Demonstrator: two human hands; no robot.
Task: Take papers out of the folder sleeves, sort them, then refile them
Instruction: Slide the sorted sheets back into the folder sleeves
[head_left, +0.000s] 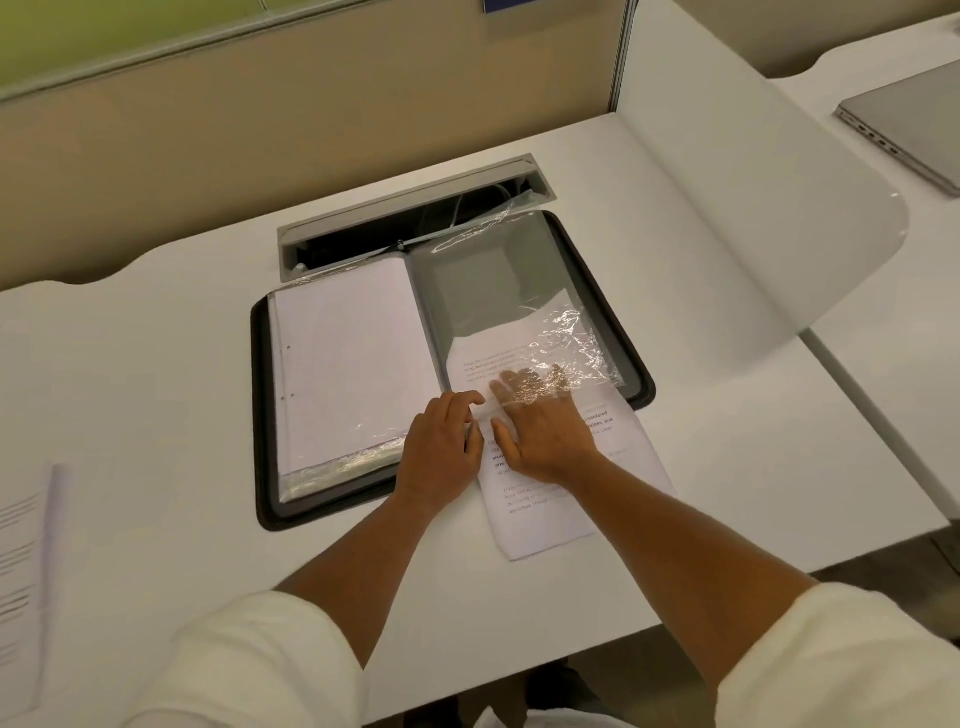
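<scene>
A black folder (262, 415) lies open on the white desk. Its left half holds a stack of white papers (343, 353) under a clear sleeve. On the right half lies a crinkled clear sleeve (519, 280) with a printed paper (545, 519) partly inside; the paper's lower half sticks out over the folder's near edge onto the desk. My right hand (545, 431) lies flat on that paper, its straight fingers tucked under the sleeve's open edge. My left hand (439, 452) sits beside it with curled fingers, pinching the sleeve's near left corner.
A grey cable tray (410, 213) opens just behind the folder. More printed sheets (21, 571) lie at the desk's left edge. A closed laptop (914, 124) rests on the neighbouring desk at far right, behind a translucent divider (753, 208).
</scene>
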